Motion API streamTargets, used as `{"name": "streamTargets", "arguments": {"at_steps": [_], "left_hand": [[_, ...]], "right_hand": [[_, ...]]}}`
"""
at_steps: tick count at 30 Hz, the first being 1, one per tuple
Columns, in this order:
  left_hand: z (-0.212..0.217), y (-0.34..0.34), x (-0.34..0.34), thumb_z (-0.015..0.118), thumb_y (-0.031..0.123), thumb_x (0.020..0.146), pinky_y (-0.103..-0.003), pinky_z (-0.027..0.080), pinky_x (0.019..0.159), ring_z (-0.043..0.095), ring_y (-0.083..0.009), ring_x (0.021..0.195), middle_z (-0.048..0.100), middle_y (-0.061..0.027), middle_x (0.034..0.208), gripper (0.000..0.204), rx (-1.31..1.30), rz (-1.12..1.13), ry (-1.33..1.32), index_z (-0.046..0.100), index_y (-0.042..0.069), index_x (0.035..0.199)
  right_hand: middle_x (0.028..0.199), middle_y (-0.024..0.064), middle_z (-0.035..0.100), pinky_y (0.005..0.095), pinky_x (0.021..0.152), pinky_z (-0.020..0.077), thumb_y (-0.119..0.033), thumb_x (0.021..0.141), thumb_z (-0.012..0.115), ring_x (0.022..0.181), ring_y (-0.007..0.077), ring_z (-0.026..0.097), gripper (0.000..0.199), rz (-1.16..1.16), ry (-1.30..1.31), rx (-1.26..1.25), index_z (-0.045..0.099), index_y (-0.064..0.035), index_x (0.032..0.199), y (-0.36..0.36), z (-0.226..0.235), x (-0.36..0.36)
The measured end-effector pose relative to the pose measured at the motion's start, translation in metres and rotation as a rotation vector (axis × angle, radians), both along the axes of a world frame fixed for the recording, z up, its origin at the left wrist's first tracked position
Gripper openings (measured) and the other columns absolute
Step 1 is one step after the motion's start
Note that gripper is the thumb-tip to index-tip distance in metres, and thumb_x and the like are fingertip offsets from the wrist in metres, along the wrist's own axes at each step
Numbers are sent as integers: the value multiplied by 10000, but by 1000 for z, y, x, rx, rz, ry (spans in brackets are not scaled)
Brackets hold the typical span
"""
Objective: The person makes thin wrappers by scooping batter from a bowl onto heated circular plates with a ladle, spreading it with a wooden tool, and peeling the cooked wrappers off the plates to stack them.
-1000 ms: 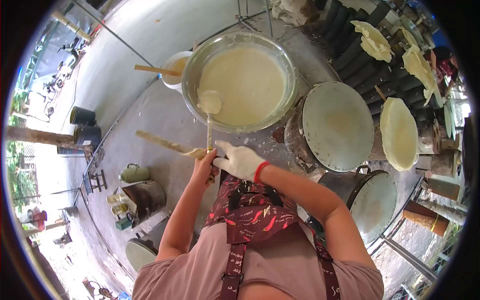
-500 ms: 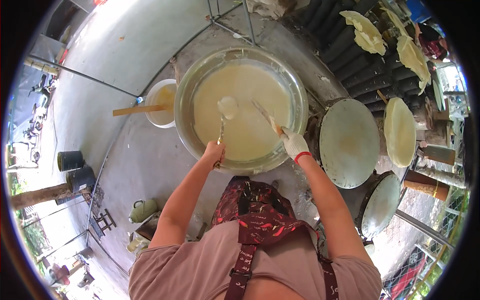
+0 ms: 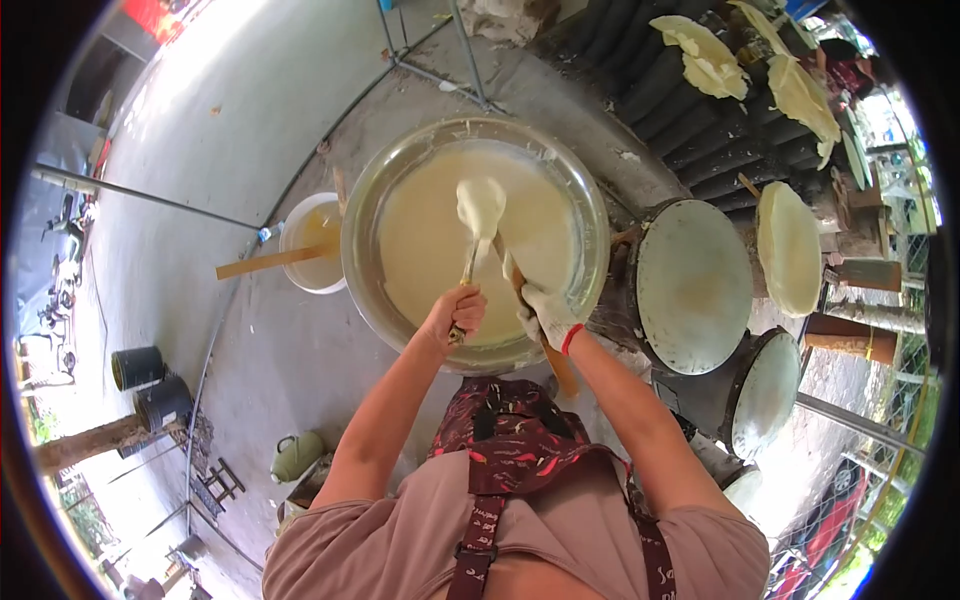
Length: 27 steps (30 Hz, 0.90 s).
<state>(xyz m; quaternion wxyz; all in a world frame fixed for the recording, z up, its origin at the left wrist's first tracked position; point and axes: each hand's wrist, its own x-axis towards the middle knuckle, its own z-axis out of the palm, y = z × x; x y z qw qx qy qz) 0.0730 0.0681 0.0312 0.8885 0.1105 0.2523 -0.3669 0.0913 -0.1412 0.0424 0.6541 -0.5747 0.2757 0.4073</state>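
A large metal basin [image 3: 354, 285] holds pale, creamy batter [image 3: 425, 240]. My bare left hand [image 3: 458, 314] is closed round the handle of a ladle [image 3: 481, 203], whose bowl is thickly coated with batter above the basin. My right hand [image 3: 549, 314], in a white glove with a red cuff, grips a flat wooden stick [image 3: 562, 370] slanting across the near rim. The stick's upper end reaches the underside of the ladle; whether they touch I cannot tell. Both hands are over the near part of the basin.
Left of the basin, a white bucket [image 3: 288, 240] has a wooden paddle [image 3: 262, 265] in it. On the right are a round griddle [image 3: 694, 290], a second griddle [image 3: 766, 395] and a pale round sheet [image 3: 789, 250]. Thin curled sheets [image 3: 703, 60] lie farther back. A metal frame [image 3: 468, 50] stands beyond.
The ladle has risen and moved right, with more batter clinging to it. My right hand has come inward, and the wooden stick now extends past the near rim, closer to the ladle.
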Motion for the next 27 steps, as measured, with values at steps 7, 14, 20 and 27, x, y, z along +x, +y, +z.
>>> {"name": "streamTargets", "arguments": {"at_steps": [7, 14, 20, 27], "left_hand": [[201, -27, 37, 439, 159, 961, -192, 196, 311, 253, -25, 374, 279, 72, 540, 147, 238, 33, -536, 425, 133, 817], [248, -44, -3, 480, 141, 944, -223, 229, 319, 281, -56, 361, 319, 37, 545, 99, 627, -22, -842, 422, 126, 865], [229, -147, -70, 488, 101, 917, -221, 267, 342, 329, -49, 400, 336, 48, 557, 148, 867, -373, -527, 410, 108, 791], [215, -342, -125, 450, 91, 934, -168, 277, 338, 296, 2, 395, 310, 65, 563, 253, 17, -659, -38, 367, 113, 697]], "right_hand": [[589, 7, 469, 256, 347, 285, -268, 958, 423, 371, 93, 342, 210, -190, -477, 310, 516, -97, 1037, -19, 185, 25], [604, 22, 487, 231, 343, 299, -247, 954, 424, 380, 78, 356, 389, -191, -727, 375, 476, -52, 1287, -98, 229, -44], [619, 3, 516, 230, 379, 353, -242, 944, 463, 439, 61, 428, 368, -357, -596, -65, 544, -73, 1260, -185, 183, -116], [800, 69, 638, 332, 637, 470, -336, 940, 473, 672, 163, 594, 441, 99, -888, -1117, 509, -75, 1294, -368, 94, -294]]}}
